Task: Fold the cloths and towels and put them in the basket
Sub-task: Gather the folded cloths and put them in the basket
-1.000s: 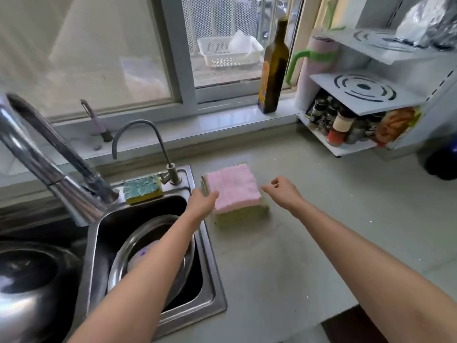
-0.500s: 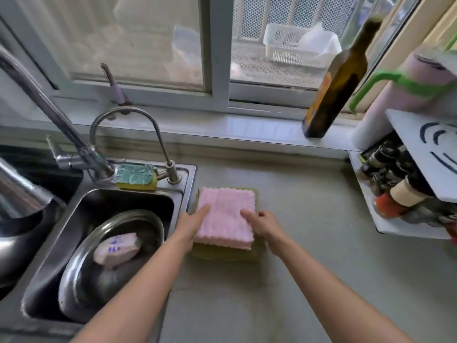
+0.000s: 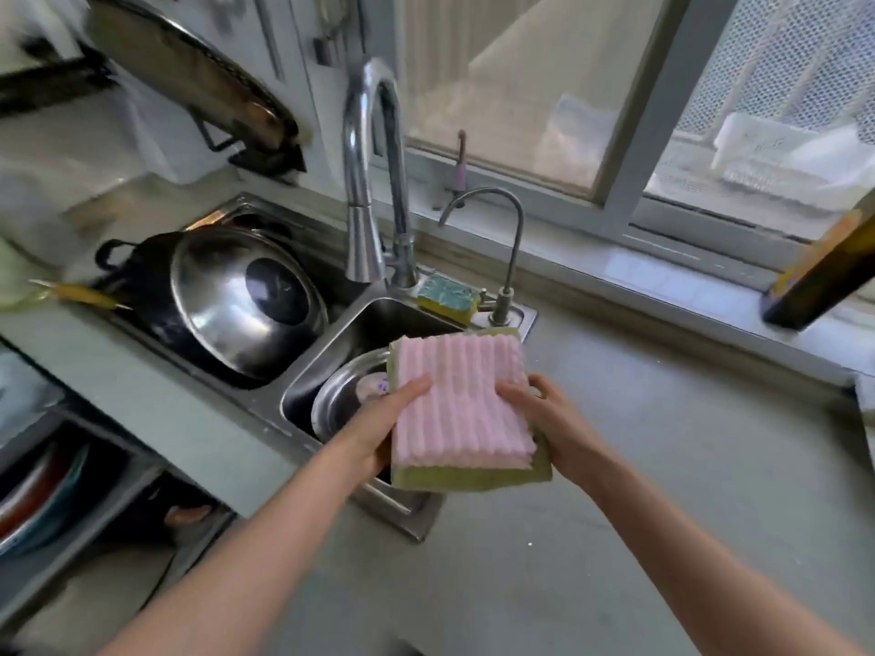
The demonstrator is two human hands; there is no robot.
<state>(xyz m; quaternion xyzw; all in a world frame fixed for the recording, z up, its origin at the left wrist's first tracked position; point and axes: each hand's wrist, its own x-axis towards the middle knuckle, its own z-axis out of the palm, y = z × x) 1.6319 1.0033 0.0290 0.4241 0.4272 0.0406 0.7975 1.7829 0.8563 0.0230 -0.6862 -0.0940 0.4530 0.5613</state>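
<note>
Centre of frame: a stack of folded cloths, pink ribbed cloth (image 3: 461, 400) on top of a green cloth (image 3: 466, 478) whose edge shows along the bottom, right side and top corner; stack held in the air at both sides, over the right edge of the sink's right basin (image 3: 360, 333) and the grey counter (image 3: 663, 466); left hand (image 3: 383, 423) grips the stack's left edge, thumb lying on the pink face, fingers under and out of sight; right hand (image 3: 544, 409) grips the right edge, thumb on top, fingers curled round the side; both forearms enter from the bottom of the frame. Below the stack, in the right basin, a steel bowl (image 3: 341, 395) with a pale object inside, mostly hidden. Left basin, centre left: a large steel lid (image 3: 246, 300) resting over a black pan (image 3: 137, 277). Tall chrome faucet (image 3: 374, 182) rises behind the basins; small curved tap (image 3: 502, 239) just to its right; green and yellow sponge (image 3: 447, 295) lies between them on the sink rim. Right edge of frame: a dark bottle (image 3: 824, 277), blurred, on the window sill. Upper right, behind the window glass: a white basket (image 3: 776, 153), well apart from the hands.
</note>
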